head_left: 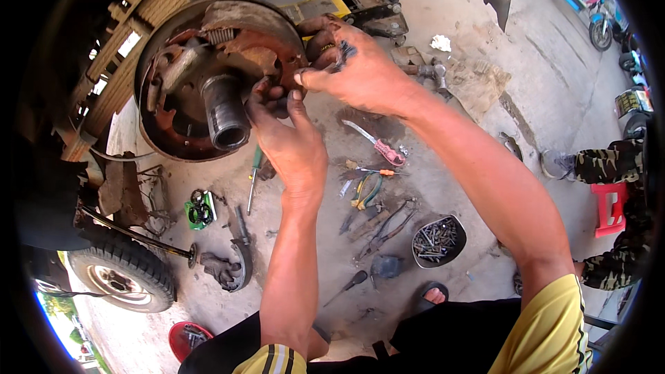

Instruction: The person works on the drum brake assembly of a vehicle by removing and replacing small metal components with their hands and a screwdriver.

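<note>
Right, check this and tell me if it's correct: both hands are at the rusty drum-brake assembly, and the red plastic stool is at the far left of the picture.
Wrong on the stool's side: in the head view, the red plastic stool is at the far right. The left hand and right hand are at the rusty drum-brake assembly.

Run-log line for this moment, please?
left hand: at brake assembly, lower right | right hand: at its right rim | floor: bowl of fasteners, green-handled screwdriver

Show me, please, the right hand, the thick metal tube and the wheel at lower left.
Right hand (pixel 364 69): head view, back of the hand.
Metal tube (pixel 224 109): head view, its side.
Wheel (pixel 122 281): head view, its pale middle.
</note>
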A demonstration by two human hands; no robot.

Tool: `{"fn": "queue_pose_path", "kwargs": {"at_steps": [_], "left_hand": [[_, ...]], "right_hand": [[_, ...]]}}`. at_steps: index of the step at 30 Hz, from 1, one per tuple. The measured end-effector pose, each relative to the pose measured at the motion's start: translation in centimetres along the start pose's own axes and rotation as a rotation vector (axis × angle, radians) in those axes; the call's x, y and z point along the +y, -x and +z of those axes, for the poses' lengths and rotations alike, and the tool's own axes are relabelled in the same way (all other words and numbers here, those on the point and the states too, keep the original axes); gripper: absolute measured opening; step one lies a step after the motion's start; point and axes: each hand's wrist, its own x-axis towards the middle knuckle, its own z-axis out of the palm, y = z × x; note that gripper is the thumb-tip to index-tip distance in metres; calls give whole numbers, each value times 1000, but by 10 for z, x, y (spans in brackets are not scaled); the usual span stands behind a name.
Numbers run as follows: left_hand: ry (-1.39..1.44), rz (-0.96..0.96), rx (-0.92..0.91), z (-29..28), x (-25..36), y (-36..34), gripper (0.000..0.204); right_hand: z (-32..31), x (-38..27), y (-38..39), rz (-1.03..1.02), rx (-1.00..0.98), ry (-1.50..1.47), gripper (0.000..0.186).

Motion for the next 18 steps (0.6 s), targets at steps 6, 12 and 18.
{"fn": "queue_pose_path", "kwargs": {"at_steps": [6,12,18], "left_hand": [[-112,137,17,-8,-5,6,46],[-70,23,-165,-29,-3,-2,52],[204,-161,-311,-29,-11,-15,58]], "right_hand": [[7,-16,2,-62,64,350,50],[14,-16,5,-6,116,321,45],[8,-21,0,155,45,138,41]]}}
